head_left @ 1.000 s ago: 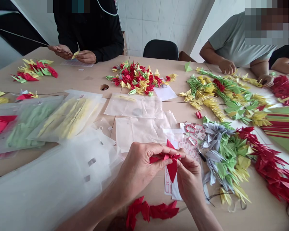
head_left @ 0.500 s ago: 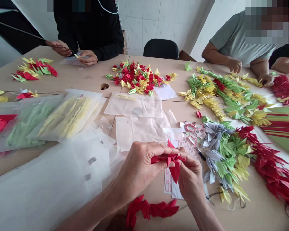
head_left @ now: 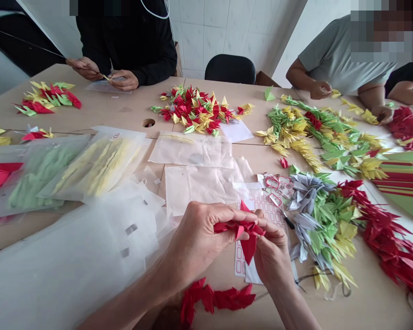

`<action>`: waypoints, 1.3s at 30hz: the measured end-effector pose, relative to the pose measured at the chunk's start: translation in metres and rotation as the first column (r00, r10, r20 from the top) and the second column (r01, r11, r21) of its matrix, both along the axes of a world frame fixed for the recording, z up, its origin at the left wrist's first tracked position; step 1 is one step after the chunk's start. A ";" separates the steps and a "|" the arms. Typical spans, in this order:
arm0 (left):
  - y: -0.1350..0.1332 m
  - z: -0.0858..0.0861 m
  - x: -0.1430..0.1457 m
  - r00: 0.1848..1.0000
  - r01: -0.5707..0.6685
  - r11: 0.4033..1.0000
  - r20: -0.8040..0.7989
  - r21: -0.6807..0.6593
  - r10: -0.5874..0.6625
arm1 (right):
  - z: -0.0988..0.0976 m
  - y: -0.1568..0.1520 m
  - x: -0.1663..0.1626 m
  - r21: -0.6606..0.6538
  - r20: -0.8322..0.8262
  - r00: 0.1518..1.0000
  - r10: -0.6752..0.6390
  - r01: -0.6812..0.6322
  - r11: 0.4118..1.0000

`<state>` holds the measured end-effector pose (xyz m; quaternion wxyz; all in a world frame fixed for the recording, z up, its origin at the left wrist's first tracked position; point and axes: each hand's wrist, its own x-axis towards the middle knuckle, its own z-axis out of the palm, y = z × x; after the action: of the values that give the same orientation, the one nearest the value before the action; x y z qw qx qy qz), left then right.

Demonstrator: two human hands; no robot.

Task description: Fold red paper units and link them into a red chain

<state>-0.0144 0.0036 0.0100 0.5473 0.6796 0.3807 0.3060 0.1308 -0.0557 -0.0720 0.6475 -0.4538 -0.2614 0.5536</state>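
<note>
Between my two hands is a red folded-paper piece (head_left: 249, 247), its points sticking out above and below my fingers. My left hand (head_left: 199, 238) pinches it from the left with thumb and fingers. From the right, my right hand (head_left: 271, 247) grips its other side, the fingertips close to those of the left. Below them on the table lies a row of red folded-paper pieces (head_left: 227, 298). Under my hands are a sheet of red-outlined labels (head_left: 240, 261) and a white paper. Grey folded-paper pieces (head_left: 304, 197) lie right of my right hand.
Clear plastic bags (head_left: 55, 270) cover the left front; bags with green and yellow pieces (head_left: 92, 169) lie behind. A mixed paper pile (head_left: 196, 110) sits mid-table. A red paper string (head_left: 392, 243) runs along the right. Two people work opposite, one in a black sleeve (head_left: 158, 55).
My hands stay nearly in place, with the red piece shifted very slightly between them. Across the table, the right-hand person's hand has moved left, now near a yellow piece.
</note>
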 end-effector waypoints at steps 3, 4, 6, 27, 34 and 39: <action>0.000 0.000 0.000 1.000 -0.008 1.000 0.003 0.011 0.008 | 0.001 0.000 0.000 -0.017 0.003 1.000 -0.009 0.009 1.000; 0.000 0.001 0.000 1.000 -0.010 1.000 0.006 0.015 0.010 | 0.001 0.000 0.000 -0.025 0.002 1.000 -0.005 0.005 1.000; -0.001 0.001 0.000 1.000 -0.011 1.000 0.017 0.013 0.010 | 0.002 0.000 0.000 -0.039 -0.004 1.000 0.004 -0.004 0.999; 0.002 0.009 -0.007 0.994 0.100 0.995 -0.028 -0.023 -0.101 | 0.001 0.000 0.000 -0.068 -0.061 0.998 -0.007 0.003 0.998; -0.003 0.012 -0.009 0.993 0.078 0.997 -0.084 -0.011 -0.079 | 0.001 0.001 0.001 -0.037 0.021 1.000 0.018 -0.017 0.999; -0.003 0.008 -0.009 0.990 0.034 0.996 -0.136 -0.078 -0.045 | 0.000 0.001 0.002 -0.002 0.085 0.996 0.009 -0.009 1.000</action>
<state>-0.0232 0.0006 0.0182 0.5509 0.6854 0.4154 0.2328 0.1330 -0.0547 -0.0718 0.6328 -0.4765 -0.2903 0.5369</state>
